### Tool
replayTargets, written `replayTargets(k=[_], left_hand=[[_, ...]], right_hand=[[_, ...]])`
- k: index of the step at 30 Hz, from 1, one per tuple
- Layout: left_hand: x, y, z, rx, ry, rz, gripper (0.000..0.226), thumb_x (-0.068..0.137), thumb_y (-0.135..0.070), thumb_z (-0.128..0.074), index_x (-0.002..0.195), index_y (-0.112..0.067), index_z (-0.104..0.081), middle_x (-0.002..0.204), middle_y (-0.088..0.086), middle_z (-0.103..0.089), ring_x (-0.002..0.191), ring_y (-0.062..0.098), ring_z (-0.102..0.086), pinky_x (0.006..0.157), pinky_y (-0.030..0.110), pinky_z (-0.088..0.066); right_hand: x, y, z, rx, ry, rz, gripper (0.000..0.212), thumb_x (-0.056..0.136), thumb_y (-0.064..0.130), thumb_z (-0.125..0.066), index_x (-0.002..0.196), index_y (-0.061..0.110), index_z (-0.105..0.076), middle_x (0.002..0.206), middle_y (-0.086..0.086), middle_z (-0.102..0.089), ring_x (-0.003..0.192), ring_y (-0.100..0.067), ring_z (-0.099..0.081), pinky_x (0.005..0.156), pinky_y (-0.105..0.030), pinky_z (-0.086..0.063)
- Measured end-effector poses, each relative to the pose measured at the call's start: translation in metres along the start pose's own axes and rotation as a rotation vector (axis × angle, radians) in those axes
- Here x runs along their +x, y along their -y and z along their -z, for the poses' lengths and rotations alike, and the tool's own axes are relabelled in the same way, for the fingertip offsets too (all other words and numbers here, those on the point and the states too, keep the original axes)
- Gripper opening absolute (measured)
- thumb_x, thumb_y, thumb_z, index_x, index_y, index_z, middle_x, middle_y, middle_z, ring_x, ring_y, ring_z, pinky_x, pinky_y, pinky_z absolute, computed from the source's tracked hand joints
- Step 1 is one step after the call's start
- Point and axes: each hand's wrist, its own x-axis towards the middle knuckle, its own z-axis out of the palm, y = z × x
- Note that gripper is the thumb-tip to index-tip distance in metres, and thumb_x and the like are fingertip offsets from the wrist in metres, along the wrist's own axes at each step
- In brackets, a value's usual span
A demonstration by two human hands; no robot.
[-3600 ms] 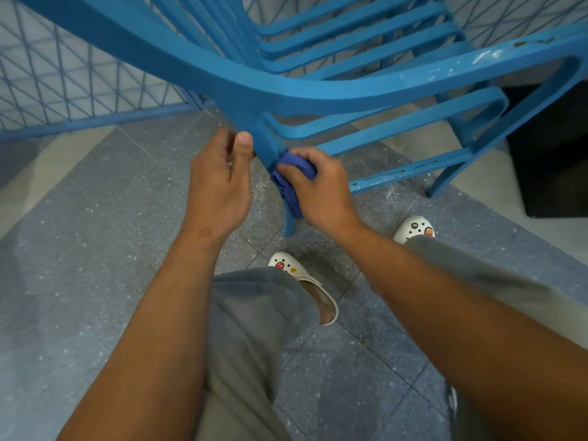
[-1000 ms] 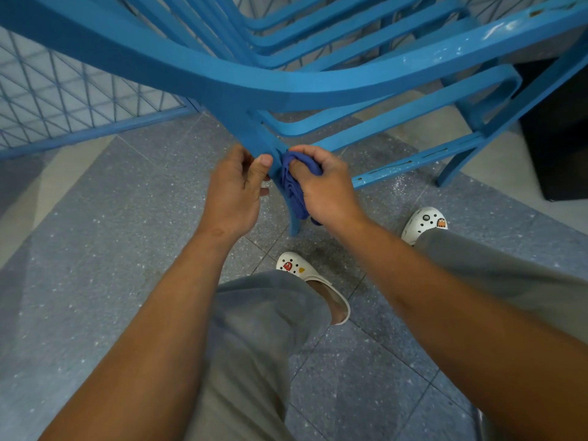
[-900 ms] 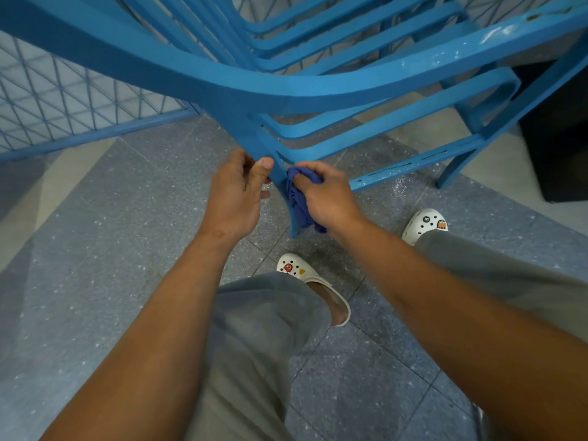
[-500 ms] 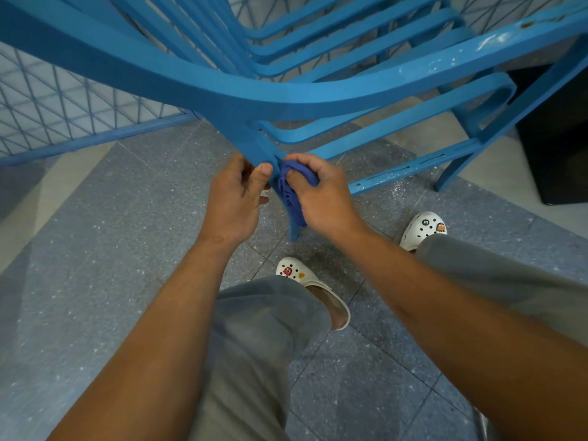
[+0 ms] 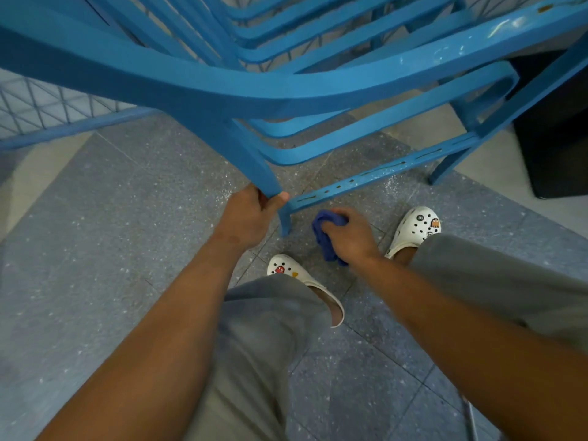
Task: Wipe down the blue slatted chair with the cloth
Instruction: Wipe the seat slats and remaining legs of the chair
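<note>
The blue slatted chair (image 5: 286, 90) fills the top of the head view, tilted toward me, with its near leg (image 5: 248, 160) slanting down to the floor. My left hand (image 5: 251, 214) grips that leg near its lower end, thumb on its front face. My right hand (image 5: 350, 237) holds a bunched dark blue cloth (image 5: 327, 237) just right of the leg, below the low cross rail (image 5: 381, 173). The cloth is off the leg, and its free end hangs down under my fist.
My feet in white clogs (image 5: 413, 227) stand on the grey speckled tiles (image 5: 127, 233) right under the chair. A blue-framed mesh panel (image 5: 47, 116) runs along the left. A dark box (image 5: 556, 138) stands at the right edge.
My right hand has pulled the cloth off the chair leg, moving down and to the right. My left hand has slid lower on the leg.
</note>
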Motion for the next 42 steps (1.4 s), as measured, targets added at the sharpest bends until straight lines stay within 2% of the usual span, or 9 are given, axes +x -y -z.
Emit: replayTargets(k=[4,6,11,14,22,28,32,37,42], left_hand=[[0.013,0.012,-0.003,0.029,0.122,0.029,0.039,0.096,-0.042,-0.065,0.119,-0.011,-0.066,0.104,0.001,-0.069,0.096,0.019,-0.064,0.079,0.031,-0.048],[0.015,0.014,0.000,0.026,0.151,0.015,0.035,0.096,-0.035,-0.067,0.120,-0.010,-0.066,0.109,0.003,-0.070,0.101,0.020,-0.065,0.088,0.037,-0.052],[0.013,0.018,0.006,0.061,0.197,-0.053,0.029,0.101,-0.030,-0.059,0.125,-0.013,-0.064,0.105,-0.008,-0.065,0.096,0.007,-0.061,0.073,0.006,-0.040],[0.013,0.020,0.007,0.055,0.191,-0.063,0.029,0.102,-0.029,-0.058,0.125,-0.013,-0.065,0.106,-0.008,-0.065,0.096,0.006,-0.060,0.069,-0.002,-0.037],[0.010,0.020,0.014,0.018,0.201,-0.086,0.014,0.105,-0.033,-0.049,0.112,-0.025,-0.058,0.092,-0.021,-0.059,0.084,-0.004,-0.057,0.068,0.004,-0.038],[0.004,0.015,0.015,-0.033,0.211,-0.068,0.021,0.105,-0.039,-0.045,0.118,-0.026,-0.056,0.100,-0.019,-0.060,0.099,0.009,-0.059,0.077,0.017,-0.042],[0.007,0.016,0.008,-0.030,0.205,-0.058,0.031,0.105,-0.038,-0.046,0.128,-0.019,-0.055,0.107,-0.011,-0.059,0.096,0.008,-0.057,0.075,0.014,-0.039],[0.011,0.016,0.003,-0.016,0.229,-0.037,0.029,0.106,-0.039,-0.043,0.126,-0.020,-0.052,0.104,-0.012,-0.058,0.092,0.006,-0.057,0.073,0.015,-0.038],[0.007,0.017,0.000,-0.080,0.277,0.016,0.043,0.106,-0.048,-0.037,0.133,-0.017,-0.050,0.116,-0.004,-0.059,0.107,0.016,-0.059,0.092,0.034,-0.048]], right_hand=[[0.025,0.011,-0.015,0.041,-0.057,0.171,0.008,0.094,0.017,-0.067,0.096,0.021,-0.073,0.094,0.003,-0.074,0.085,-0.011,-0.071,0.078,-0.029,-0.058],[0.033,0.018,-0.029,0.053,-0.077,0.195,0.010,0.094,0.017,-0.068,0.100,0.021,-0.074,0.101,0.001,-0.073,0.093,-0.014,-0.068,0.084,-0.025,-0.054],[0.036,0.027,-0.058,0.050,-0.078,0.265,0.015,0.097,0.011,-0.062,0.098,0.019,-0.075,0.097,0.002,-0.072,0.090,-0.012,-0.066,0.074,-0.011,-0.048],[0.033,0.026,-0.059,0.004,-0.073,0.295,0.018,0.098,0.007,-0.060,0.104,0.012,-0.076,0.095,0.005,-0.070,0.086,-0.006,-0.064,0.072,-0.006,-0.048],[0.016,0.057,-0.048,0.225,-0.073,0.363,0.022,0.096,0.009,-0.063,0.099,0.027,-0.074,0.096,0.010,-0.073,0.092,-0.001,-0.068,0.081,-0.017,-0.053],[0.028,0.033,-0.058,0.080,-0.009,0.227,0.019,0.099,0.000,-0.055,0.104,0.003,-0.073,0.096,-0.004,-0.069,0.073,0.000,-0.061,0.063,-0.005,-0.045],[0.028,0.043,-0.056,0.112,-0.042,0.288,0.018,0.096,0.006,-0.059,0.101,0.014,-0.075,0.100,0.000,-0.073,0.092,-0.013,-0.068,0.079,-0.025,-0.055],[0.009,0.040,-0.069,0.267,-0.167,0.392,0.021,0.098,0.010,-0.059,0.112,0.022,-0.071,0.113,-0.001,-0.070,0.106,-0.012,-0.065,0.093,-0.026,-0.054],[0.028,0.006,-0.067,0.028,-0.040,0.299,0.016,0.098,0.008,-0.058,0.095,0.010,-0.073,0.089,-0.009,-0.069,0.080,-0.015,-0.067,0.071,-0.026,-0.053]])
